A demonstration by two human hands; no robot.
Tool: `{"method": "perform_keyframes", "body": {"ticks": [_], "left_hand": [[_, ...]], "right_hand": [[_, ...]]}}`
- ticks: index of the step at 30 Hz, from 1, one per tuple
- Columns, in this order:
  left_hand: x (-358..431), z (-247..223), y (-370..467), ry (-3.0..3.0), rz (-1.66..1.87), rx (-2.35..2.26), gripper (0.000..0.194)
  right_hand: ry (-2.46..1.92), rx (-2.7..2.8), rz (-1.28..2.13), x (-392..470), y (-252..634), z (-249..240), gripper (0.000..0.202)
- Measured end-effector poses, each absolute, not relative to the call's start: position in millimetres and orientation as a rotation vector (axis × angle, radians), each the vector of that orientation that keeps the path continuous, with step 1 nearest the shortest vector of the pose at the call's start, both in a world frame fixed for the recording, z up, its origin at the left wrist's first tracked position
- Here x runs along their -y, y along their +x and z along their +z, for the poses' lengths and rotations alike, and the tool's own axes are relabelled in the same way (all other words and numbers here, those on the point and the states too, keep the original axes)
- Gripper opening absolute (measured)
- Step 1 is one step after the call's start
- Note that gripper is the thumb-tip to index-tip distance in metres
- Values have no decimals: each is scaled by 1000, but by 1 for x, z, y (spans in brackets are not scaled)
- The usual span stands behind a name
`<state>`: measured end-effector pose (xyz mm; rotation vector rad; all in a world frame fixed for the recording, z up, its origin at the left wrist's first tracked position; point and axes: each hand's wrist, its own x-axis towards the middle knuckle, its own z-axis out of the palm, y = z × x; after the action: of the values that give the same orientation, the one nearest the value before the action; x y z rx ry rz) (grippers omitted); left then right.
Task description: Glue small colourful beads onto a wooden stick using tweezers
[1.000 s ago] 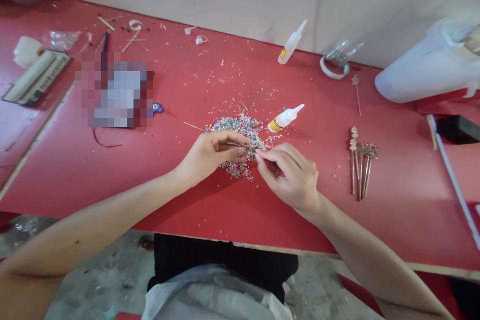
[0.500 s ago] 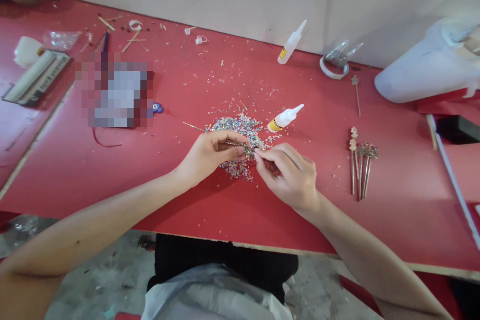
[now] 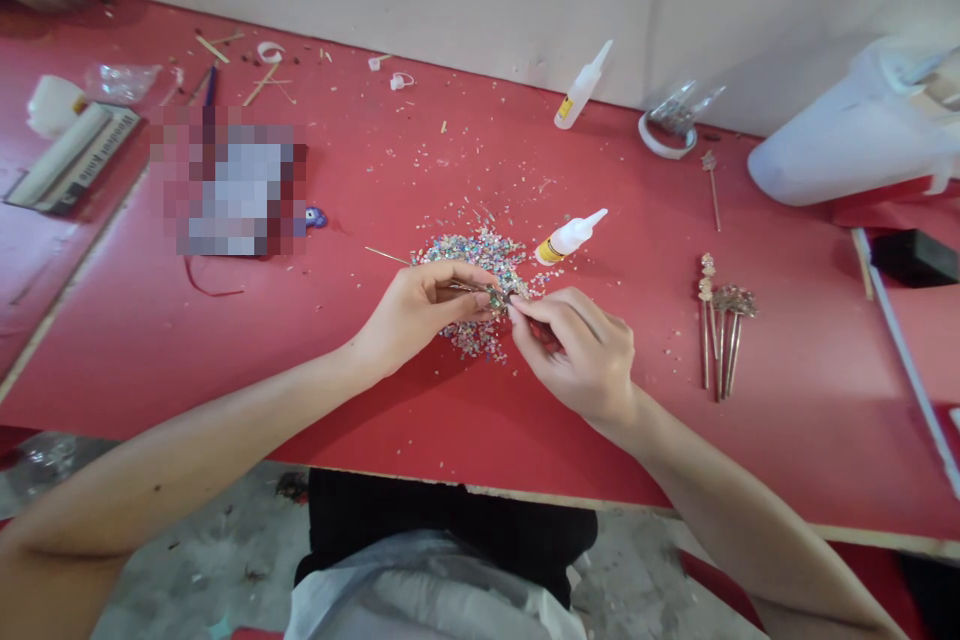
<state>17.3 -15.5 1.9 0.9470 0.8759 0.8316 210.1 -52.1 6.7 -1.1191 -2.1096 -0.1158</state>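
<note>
My left hand is closed around a thin metal hair stick, whose bare end juts out to the left. Its ornamented head shows between my left fingertips, above a heap of tiny glittering rhinestones. The thumb and forefinger of my right hand are pinched together at the right side of that head. Whatever sits in this pinch is too small to make out. Just beyond my right hand, a white glue bottle with a yellow label lies on the red table.
Several hair sticks with ornate heads lie to the right, and a single one lies farther back. Near the wall are a second glue bottle and a tape ring. A white cylindrical container lies far right; a long box is left.
Both hands stay at the hair stick's head with nearly the same grip. The view has shifted very slightly; nothing else has visibly moved.
</note>
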Motion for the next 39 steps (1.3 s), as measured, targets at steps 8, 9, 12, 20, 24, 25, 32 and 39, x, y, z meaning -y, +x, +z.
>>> {"method": "perform_keyframes", "body": {"ticks": [8,9,12,20,24,25,32,39], "left_hand": [[16,3,17,961,831,-895,23],[15,3,17,968,830,-897,23],[15,3,16,979,830,-895,23],[16,2,16,957,836,-864,22],[17,3,17,954,837,-882,22],[16,3,17,958,836,-886,22],[16,5,17,979,826,-905,25],[17,1,16,988,825,-892,26]], "right_hand": [[-1125,2132,-123,52,212,6,10],[-1125,2135,-124,52,212,6,10],[-1123,2139,-131,53,212,5,9],[-1129,2144,-130,53,212,6,8],[-1123,2138,-131,53,212,6,9],[-1122,2140,-127,53,212,6,9],[-1129,2146,-122,54,212,6,9],[-1126,2148,-140,54,212,6,10]]}}
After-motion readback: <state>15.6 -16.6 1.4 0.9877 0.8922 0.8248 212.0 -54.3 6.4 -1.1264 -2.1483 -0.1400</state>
